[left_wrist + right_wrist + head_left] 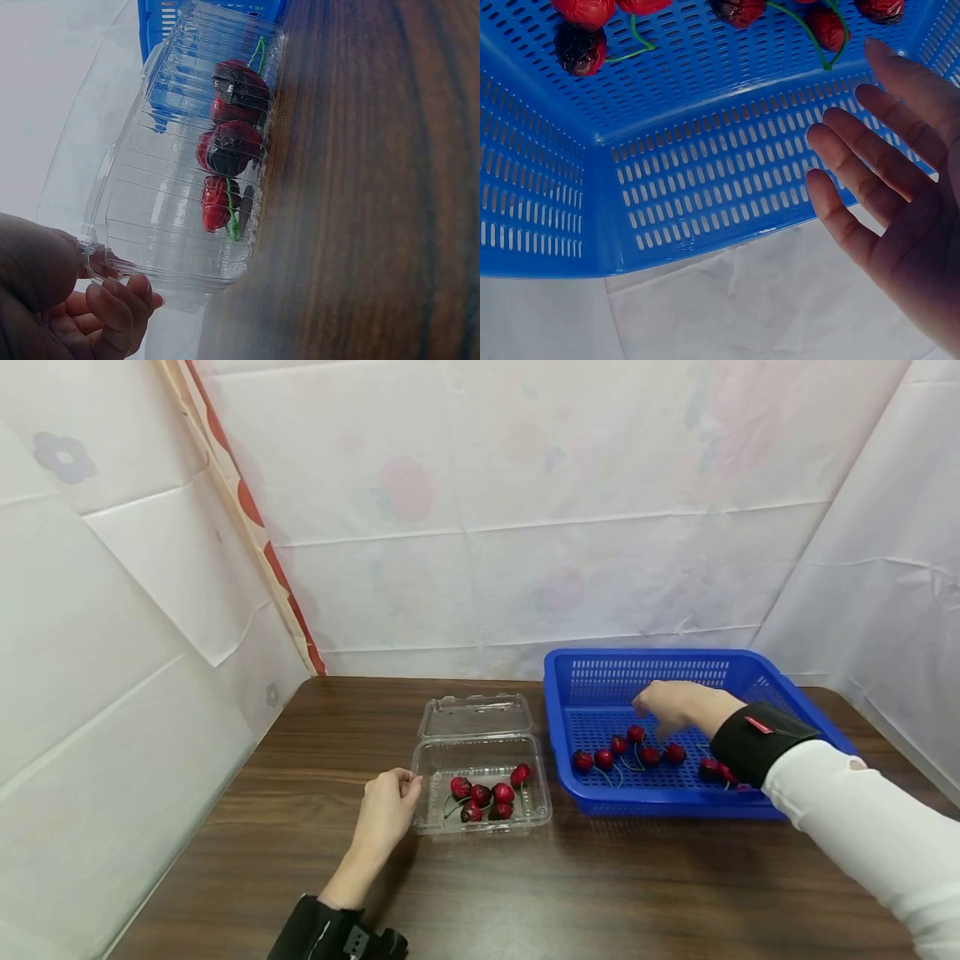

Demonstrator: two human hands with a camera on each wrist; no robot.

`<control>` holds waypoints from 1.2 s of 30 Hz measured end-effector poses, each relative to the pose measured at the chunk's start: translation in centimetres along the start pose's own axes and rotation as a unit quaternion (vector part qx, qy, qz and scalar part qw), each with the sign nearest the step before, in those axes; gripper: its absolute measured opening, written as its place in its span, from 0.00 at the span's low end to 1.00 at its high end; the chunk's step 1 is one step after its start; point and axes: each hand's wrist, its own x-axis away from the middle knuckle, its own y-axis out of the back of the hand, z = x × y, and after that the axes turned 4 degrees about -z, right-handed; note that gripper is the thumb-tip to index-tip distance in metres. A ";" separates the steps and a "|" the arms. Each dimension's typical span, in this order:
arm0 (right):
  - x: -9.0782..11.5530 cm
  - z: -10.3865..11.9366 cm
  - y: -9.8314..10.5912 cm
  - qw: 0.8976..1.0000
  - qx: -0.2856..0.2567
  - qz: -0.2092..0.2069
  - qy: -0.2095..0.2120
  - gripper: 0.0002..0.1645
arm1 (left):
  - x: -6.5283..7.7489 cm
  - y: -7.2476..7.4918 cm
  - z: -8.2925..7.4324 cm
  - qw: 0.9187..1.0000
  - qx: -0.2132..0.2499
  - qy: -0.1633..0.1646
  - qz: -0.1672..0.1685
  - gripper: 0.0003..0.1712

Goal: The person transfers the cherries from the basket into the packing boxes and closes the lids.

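A clear plastic clamshell box (483, 752) lies with its lid (477, 720) folded back. Several dark red cherries (481, 795) with green stems are inside it. At the box's left rim, my left hand (384, 814) pinches the edge between thumb and fingers, as the left wrist view shows. Over the blue plastic basket (675, 804) hovers my right hand (686, 705), fingers spread and slightly bent, holding nothing. More cherries (650, 756) are scattered on the basket floor below it; in the right wrist view a dark cherry (829, 30) lies near the fingertips.
Basket and box stand side by side on a brown wood-grain table (300, 802). White patterned sheeting (480, 527) rises behind and at both sides, with a red-and-beige strip (258, 518) at the left corner. Each wrist wears a black band (765, 743).
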 end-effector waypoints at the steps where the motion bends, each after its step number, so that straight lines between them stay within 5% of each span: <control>1: -0.1 -0.1 0.0 1.000 -0.005 0.002 -0.003 0.22 | 0.0 0.0 0.0 1.000 0.000 0.002 0.000 0.09; 36: -1.4 0.2 -1.2 1.000 0.004 0.016 -0.016 0.08 | -0.1 -0.3 -0.1 1.000 0.000 0.013 0.001 0.10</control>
